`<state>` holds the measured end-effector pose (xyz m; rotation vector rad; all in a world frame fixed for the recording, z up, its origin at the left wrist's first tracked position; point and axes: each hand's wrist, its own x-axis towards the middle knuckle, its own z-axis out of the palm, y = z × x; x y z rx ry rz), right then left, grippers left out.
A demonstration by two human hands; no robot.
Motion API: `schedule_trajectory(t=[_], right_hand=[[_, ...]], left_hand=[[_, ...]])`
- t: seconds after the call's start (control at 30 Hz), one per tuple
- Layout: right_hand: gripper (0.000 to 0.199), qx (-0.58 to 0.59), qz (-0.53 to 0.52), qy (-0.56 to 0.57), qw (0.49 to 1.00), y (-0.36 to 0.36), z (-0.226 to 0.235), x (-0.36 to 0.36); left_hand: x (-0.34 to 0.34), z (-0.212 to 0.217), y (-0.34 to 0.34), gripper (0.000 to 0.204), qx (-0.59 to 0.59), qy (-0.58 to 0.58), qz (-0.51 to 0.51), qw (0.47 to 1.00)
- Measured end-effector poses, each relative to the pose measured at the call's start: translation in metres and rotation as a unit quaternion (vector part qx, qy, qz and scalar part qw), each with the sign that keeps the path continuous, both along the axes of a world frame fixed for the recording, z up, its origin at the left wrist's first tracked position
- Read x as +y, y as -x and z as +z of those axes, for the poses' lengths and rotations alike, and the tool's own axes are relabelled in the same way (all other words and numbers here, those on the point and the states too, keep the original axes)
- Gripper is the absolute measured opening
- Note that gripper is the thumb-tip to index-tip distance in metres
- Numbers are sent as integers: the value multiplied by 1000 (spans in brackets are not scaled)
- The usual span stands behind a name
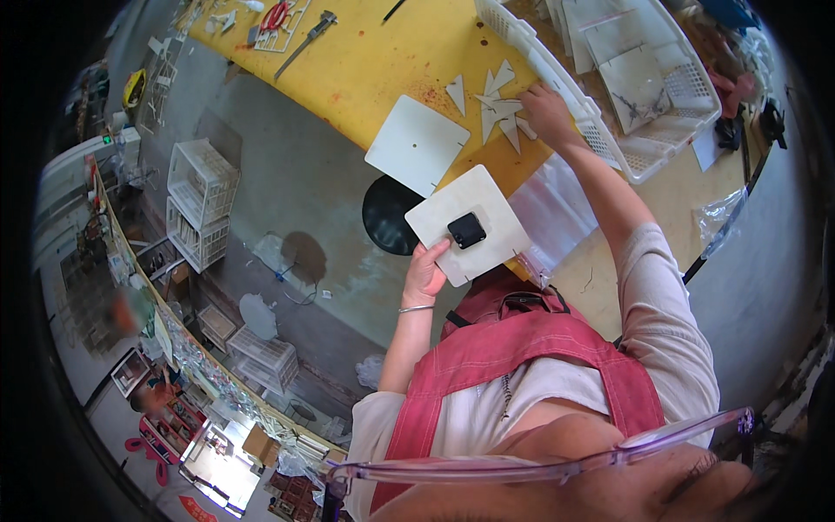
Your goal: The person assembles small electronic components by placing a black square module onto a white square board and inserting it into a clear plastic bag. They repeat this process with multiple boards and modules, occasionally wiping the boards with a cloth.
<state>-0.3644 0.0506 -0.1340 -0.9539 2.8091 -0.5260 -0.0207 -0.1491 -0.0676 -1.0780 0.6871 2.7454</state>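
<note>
Low in front of my body, my left hand (424,277) grips the corner of a white square plate (442,214) with rounded corners, thumb on top. A small black square block (467,230) sits on that plate's face. My right hand (548,113) reaches out over the yellow table, its fingers bent together at the edge of a loose cluster of white triangular pieces (499,110); its fingertips seem to pinch one of them. Another white square plate (416,146), with a small centre hole and slits at its edges, lies at the table's edge, just beyond the held plate.
A white plastic basket (584,113) holding flat pieces stands right of my right hand. Clear plastic bags (557,209) lie below it. Across the yellow table (374,52) are a caliper (306,43) and red-handled cutters (275,16). A round black stool (388,217) stands beneath; white crates (202,196) are further left.
</note>
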Motion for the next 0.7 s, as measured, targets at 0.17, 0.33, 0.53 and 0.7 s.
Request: schedule_trajectory(t=[0.17, 0.33, 0.53, 0.7], right_hand=[[30, 61, -79, 97, 990, -11, 4, -10], [32, 61, 42, 36, 997, -21, 2, -20], [30, -28, -49, 33, 998, -24, 14, -33], [18, -110, -50, 161, 979, -31, 27, -23]], left_hand=[[0, 1, -1, 54, 1, 4, 0, 1000], [2, 1, -4, 56, 4, 4, 9, 1000], [5, -3, -13, 56, -6, 18, 18, 1000], [4, -14, -11, 54, -18, 36, 27, 999]])
